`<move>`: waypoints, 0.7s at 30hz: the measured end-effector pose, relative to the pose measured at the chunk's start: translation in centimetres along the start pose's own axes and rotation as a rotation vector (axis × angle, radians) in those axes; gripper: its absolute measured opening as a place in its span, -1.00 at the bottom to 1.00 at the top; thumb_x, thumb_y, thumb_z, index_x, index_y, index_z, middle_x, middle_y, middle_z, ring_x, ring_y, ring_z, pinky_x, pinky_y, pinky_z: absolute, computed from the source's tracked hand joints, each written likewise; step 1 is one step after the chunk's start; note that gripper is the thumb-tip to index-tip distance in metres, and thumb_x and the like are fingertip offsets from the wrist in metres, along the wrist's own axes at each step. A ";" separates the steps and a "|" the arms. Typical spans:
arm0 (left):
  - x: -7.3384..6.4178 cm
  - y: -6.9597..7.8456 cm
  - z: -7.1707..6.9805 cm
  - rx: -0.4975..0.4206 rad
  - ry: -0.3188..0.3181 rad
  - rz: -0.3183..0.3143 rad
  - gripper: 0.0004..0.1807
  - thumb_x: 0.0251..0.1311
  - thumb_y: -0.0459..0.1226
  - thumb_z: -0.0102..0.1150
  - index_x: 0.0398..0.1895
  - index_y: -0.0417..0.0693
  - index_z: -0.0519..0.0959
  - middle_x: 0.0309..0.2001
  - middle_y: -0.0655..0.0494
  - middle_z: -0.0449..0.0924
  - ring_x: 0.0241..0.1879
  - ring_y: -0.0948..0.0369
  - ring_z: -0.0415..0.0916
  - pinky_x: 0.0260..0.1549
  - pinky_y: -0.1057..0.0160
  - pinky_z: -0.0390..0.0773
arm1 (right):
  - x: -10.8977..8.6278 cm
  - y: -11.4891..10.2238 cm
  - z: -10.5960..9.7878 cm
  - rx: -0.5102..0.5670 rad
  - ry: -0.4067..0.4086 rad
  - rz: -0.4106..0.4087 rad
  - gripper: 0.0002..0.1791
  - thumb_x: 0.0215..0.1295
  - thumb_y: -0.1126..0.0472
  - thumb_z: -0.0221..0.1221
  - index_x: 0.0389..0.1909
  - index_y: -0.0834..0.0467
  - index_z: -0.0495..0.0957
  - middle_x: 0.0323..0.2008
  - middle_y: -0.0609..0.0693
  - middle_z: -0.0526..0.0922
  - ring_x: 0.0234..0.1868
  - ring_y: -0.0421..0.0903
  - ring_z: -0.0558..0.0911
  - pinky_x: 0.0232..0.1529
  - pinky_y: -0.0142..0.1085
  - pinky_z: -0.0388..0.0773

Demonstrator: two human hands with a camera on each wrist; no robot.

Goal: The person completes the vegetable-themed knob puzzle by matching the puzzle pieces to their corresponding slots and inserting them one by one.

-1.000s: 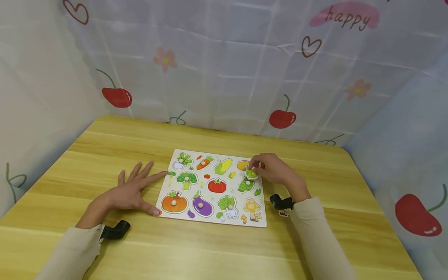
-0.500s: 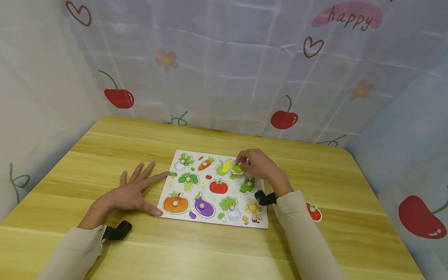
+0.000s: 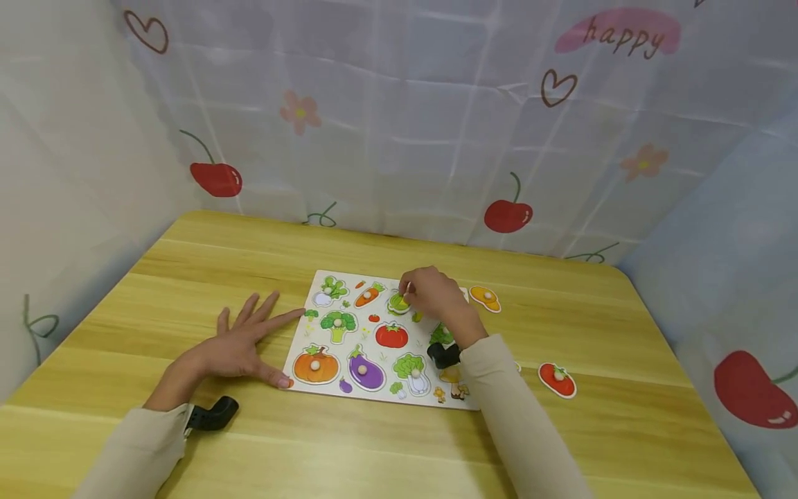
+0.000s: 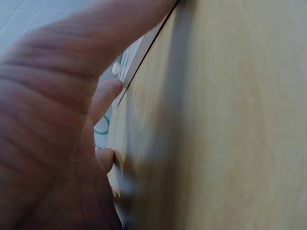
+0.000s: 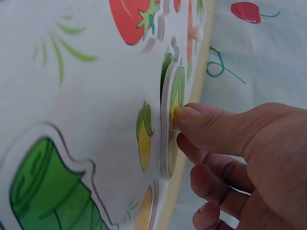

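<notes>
A corn puzzle piece is pinched between thumb and fingers of my right hand. In the right wrist view it lies at or just above the corn-shaped recess of the white vegetable puzzle board; whether it is fully seated I cannot tell. My left hand is spread flat at the board's left side, index fingertip and thumb touching the edge. Knobbed pieces sit in the board, among them a carrot, broccoli, pumpkin and eggplant. The tomato recess shows no knob.
Right of the board lie a tomato piece and an orange-yellow piece with a knob. A sliver of another white-edged piece shows beside the right sleeve. A printed curtain hangs behind the wooden table.
My right hand has carried the corn piece leftward from the board's right side to the corn recess. The orange-yellow and tomato pieces have come into view. My left hand stays put.
</notes>
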State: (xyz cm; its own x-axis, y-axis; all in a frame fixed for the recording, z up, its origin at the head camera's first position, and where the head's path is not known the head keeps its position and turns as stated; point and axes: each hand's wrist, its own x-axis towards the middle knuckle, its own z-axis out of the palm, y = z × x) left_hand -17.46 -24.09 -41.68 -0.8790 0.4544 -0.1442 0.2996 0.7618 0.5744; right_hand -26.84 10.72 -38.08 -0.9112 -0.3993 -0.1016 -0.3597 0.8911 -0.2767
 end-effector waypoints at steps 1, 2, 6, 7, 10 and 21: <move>0.0 0.0 0.1 0.002 0.001 0.000 0.25 -0.26 0.29 0.53 0.57 0.24 0.13 0.59 -0.34 -0.43 0.49 -0.44 -0.63 0.13 -0.62 -0.62 | 0.0 -0.1 0.2 -0.007 0.001 -0.002 -0.89 0.39 0.20 0.23 -0.14 0.02 0.68 -0.22 -0.03 0.64 -0.30 -0.09 0.55 -0.38 -0.29 0.51; 0.0 0.0 0.1 0.003 0.002 -0.002 0.25 -0.26 0.29 0.53 0.57 0.24 0.13 0.59 -0.34 -0.43 0.49 -0.45 -0.63 0.13 -0.62 -0.62 | 0.1 -0.2 0.3 -0.011 0.001 -0.004 -0.89 0.39 0.19 0.23 -0.13 0.02 0.67 -0.23 -0.03 0.64 -0.30 -0.10 0.54 -0.38 -0.29 0.51; 0.0 0.1 0.0 0.004 0.002 -0.007 0.26 -0.26 0.29 0.53 0.57 0.21 0.13 0.59 -0.35 -0.44 0.49 -0.45 -0.63 0.13 -0.62 -0.63 | 0.1 -0.6 0.7 -0.005 -0.001 -0.011 -0.88 0.39 0.20 0.24 -0.12 0.02 0.67 -0.22 -0.02 0.65 -0.31 -0.10 0.54 -0.41 -0.30 0.51; 0.0 0.2 0.0 0.004 0.002 -0.007 0.26 -0.26 0.29 0.53 0.57 0.21 0.13 0.59 -0.35 -0.43 0.48 -0.45 -0.63 0.13 -0.62 -0.63 | 0.0 -0.6 0.8 -0.004 -0.001 -0.010 -0.88 0.39 0.21 0.24 -0.12 0.02 0.67 -0.22 -0.02 0.65 -0.31 -0.10 0.55 -0.41 -0.30 0.51; 0.1 0.1 0.0 0.005 0.002 -0.008 0.26 -0.26 0.29 0.53 0.57 0.21 0.14 0.59 -0.35 -0.43 0.49 -0.45 -0.63 0.13 -0.62 -0.64 | 0.0 -0.6 0.8 -0.003 -0.001 -0.004 -0.88 0.39 0.21 0.23 -0.12 0.03 0.68 -0.21 -0.02 0.65 -0.31 -0.10 0.55 -0.43 -0.31 0.51; 0.0 0.0 0.1 0.010 0.007 -0.013 0.27 -0.28 0.31 0.53 0.57 0.24 0.13 0.59 -0.34 -0.42 0.49 -0.44 -0.63 0.14 -0.61 -0.63 | 0.1 -0.7 0.9 -0.032 -0.006 -0.005 -0.88 0.40 0.21 0.21 -0.14 0.01 0.69 -0.21 -0.03 0.65 -0.28 -0.09 0.54 -0.39 -0.31 0.53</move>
State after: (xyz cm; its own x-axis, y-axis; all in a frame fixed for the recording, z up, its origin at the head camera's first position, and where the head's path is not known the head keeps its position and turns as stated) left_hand -17.46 -24.01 -41.76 -0.8854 0.4413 -0.1459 0.2919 0.7721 0.5645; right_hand -26.50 9.82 -38.79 -0.9080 -0.4054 -0.1058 -0.3709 0.8952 -0.2470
